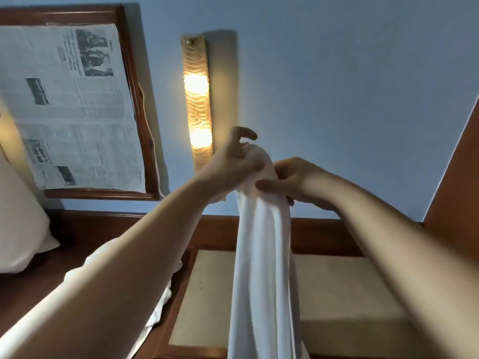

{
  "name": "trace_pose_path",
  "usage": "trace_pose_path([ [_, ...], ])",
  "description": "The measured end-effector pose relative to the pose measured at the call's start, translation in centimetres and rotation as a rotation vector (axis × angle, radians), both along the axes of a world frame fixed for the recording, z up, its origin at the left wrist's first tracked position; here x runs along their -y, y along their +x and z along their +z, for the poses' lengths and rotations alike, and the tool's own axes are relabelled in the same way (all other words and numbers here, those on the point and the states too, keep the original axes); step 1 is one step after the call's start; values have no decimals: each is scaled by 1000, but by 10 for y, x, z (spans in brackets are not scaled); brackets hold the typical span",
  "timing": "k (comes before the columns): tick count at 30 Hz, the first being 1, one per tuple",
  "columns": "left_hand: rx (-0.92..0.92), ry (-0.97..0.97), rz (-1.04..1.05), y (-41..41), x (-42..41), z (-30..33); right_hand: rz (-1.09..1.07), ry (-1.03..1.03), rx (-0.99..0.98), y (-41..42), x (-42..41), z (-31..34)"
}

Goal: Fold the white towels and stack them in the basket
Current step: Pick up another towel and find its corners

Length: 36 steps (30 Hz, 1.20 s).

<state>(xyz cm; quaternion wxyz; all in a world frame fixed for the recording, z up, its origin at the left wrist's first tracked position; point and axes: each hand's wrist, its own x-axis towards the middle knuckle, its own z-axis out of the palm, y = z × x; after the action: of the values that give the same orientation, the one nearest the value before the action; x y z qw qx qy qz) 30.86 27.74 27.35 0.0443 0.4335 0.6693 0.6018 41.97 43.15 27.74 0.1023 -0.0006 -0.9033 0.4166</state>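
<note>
A white towel point(261, 268) hangs down in long folds from both my raised hands at the middle of the view, its lower end running out of frame. My left hand point(230, 161) grips the bunched top of the towel, with the index finger lifted free. My right hand point(287, 181) pinches the towel just below, thumb across the cloth. More white cloth point(158, 304) lies crumpled under my left forearm. No basket is in view.
A nightstand with a pale inset top point(342, 294) stands below the towel. A lit wall lamp point(197, 104) and a wooden frame covered with newspaper point(72, 107) hang on the blue wall. A white pillow point(20, 229) is at the left.
</note>
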Motion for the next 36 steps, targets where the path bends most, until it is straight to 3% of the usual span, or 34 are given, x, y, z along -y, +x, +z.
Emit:
trace_pose_path([
  [3,175,83,-11,-3,-1,-33,-117,61,-96,-6,-7,6],
  [7,147,-45,5,14,-4,-92,-227,-72,-234,-9,-11,7],
  [11,140,16,166,19,-3,-127,-324,-148,-313,-8,-26,6],
  [17,76,49,191,37,-19,-107,-248,-75,-249,-9,-24,-11],
  [21,306,138,4,30,-24,-104,-188,-55,-213,-3,-25,-15],
  [23,358,199,25,29,-22,-109,-187,-22,-193,2,-29,-14],
  [27,226,141,201,31,-25,-116,-222,76,-56,12,-34,-10],
  [32,-125,-27,198,32,-31,-97,-142,362,49,20,-12,6],
  [36,-256,-96,188,21,-29,-82,-165,643,176,20,-1,15],
])
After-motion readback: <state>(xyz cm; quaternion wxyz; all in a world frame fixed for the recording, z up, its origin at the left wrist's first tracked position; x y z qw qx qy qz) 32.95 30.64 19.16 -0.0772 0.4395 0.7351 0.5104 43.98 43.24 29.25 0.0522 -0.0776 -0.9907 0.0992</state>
